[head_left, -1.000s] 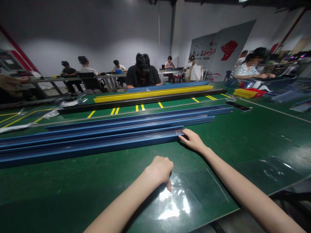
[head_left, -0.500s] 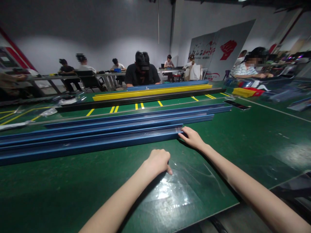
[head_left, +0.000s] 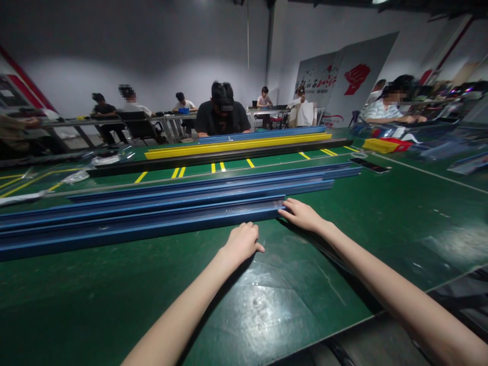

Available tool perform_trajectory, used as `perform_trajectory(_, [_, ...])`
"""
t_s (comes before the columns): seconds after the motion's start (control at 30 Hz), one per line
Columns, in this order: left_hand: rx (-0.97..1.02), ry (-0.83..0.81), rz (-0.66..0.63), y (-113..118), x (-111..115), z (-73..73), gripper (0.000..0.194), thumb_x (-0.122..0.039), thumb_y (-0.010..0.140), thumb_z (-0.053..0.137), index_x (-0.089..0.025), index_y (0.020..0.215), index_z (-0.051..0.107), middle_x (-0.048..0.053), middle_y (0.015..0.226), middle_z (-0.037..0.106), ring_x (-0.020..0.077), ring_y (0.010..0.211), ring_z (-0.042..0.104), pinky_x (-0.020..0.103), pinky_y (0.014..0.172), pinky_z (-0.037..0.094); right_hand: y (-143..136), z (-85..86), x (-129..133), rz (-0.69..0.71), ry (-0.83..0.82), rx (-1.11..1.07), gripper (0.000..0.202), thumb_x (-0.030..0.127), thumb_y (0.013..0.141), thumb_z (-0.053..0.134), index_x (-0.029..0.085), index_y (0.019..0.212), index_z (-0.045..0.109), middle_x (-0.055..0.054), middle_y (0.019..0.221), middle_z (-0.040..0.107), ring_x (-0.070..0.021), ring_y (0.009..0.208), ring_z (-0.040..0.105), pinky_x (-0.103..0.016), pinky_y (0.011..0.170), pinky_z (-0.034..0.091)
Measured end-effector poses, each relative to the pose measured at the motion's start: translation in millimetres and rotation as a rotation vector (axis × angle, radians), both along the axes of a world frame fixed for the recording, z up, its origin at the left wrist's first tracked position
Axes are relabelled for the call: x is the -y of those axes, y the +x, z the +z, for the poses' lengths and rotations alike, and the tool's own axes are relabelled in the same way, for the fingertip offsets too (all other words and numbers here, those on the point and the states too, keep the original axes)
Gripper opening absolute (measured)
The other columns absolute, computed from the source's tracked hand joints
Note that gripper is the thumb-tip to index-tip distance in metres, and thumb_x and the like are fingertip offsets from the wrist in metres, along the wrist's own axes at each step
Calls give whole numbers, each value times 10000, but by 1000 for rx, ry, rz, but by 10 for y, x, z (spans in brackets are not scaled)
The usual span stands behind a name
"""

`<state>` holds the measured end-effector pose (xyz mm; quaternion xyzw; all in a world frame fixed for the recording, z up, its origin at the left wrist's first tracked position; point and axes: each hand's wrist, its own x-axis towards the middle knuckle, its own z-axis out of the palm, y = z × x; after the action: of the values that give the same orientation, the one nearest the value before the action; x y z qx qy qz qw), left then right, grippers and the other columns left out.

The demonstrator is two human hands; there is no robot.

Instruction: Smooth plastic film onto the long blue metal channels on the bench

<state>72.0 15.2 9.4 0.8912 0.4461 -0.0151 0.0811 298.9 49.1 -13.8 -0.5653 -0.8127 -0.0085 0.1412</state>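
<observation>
A long blue channel (head_left: 160, 223) lies nearest to me on the green table (head_left: 114, 305), its right end at my right hand (head_left: 303, 214). The fingers of my right hand are closed on that end, thumb in front. My left hand (head_left: 242, 241) is just in front of the same channel, over the table, with its fingers curled and its thumb pointing right; whether it holds anything is hidden. Under and between my hands lies a clear plastic sheet (head_left: 282, 290). Two more blue channels (head_left: 244, 191) lie behind the nearest one.
Farther back lie a black bar (head_left: 229, 153), a yellow channel (head_left: 244, 145) and another blue one. A phone (head_left: 369, 165) and a yellow tray (head_left: 379, 146) are at the right. A person (head_left: 223, 114) sits across the table; others sit behind.
My left hand has moved up and slightly left, closer to the nearest blue channel. My right hand has stayed at the channel's end.
</observation>
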Motion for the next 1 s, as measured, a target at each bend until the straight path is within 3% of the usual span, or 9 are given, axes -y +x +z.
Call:
perform_trajectory(0.23, [25, -41, 30, 14, -37, -47, 311, -400, 689, 669, -156, 866, 593, 65, 905, 623, 214, 918, 564, 279, 758, 431, -174, 335, 127, 10, 92, -154, 300, 409, 857, 375, 180, 891, 566, -63, 891, 572, -165, 832, 525, -281, 760, 397])
perform_trajectory(0.4, [39, -54, 43, -4, -40, -53, 300, -406, 694, 662, -165, 856, 590, 60, 898, 627, 213, 903, 573, 279, 744, 428, -367, 476, 311, 162, -165, -89, 313, 473, 824, 421, 200, 856, 569, -34, 831, 606, -150, 745, 543, -251, 663, 391])
perform_trajectory(0.5, [43, -70, 51, -12, -40, -41, 306, -412, 707, 648, -171, 882, 578, 56, 906, 627, 211, 909, 572, 275, 740, 426, -402, 440, 368, 221, -294, 53, 369, 528, 752, 507, 197, 900, 572, -59, 909, 600, -175, 794, 554, -253, 657, 388])
perform_trajectory(0.63, [39, -39, 58, -18, -50, -38, 324, -429, 726, 623, -169, 907, 557, 60, 926, 619, 214, 908, 567, 280, 741, 421, -386, 355, 354, 172, -319, 185, 415, 528, 681, 585, 190, 919, 562, -71, 927, 586, -198, 805, 550, -254, 623, 373])
perform_trajectory(0.83, [4, 43, 60, -18, -50, -43, 365, -453, 742, 595, -156, 946, 533, 87, 991, 587, 233, 934, 540, 316, 763, 412, -348, 262, 307, 106, -367, 109, 328, 465, 678, 619, 205, 855, 525, -26, 796, 618, -156, 690, 552, -229, 538, 334])
perform_trajectory(1.0, [-18, 105, 34, -18, -23, -9, 360, -444, 746, 593, -149, 943, 538, 110, 1024, 559, 250, 962, 515, 338, 780, 405, -361, 185, 298, 80, -298, 57, 144, 353, 736, 586, 220, 776, 549, -15, 729, 627, -143, 639, 555, -229, 514, 314])
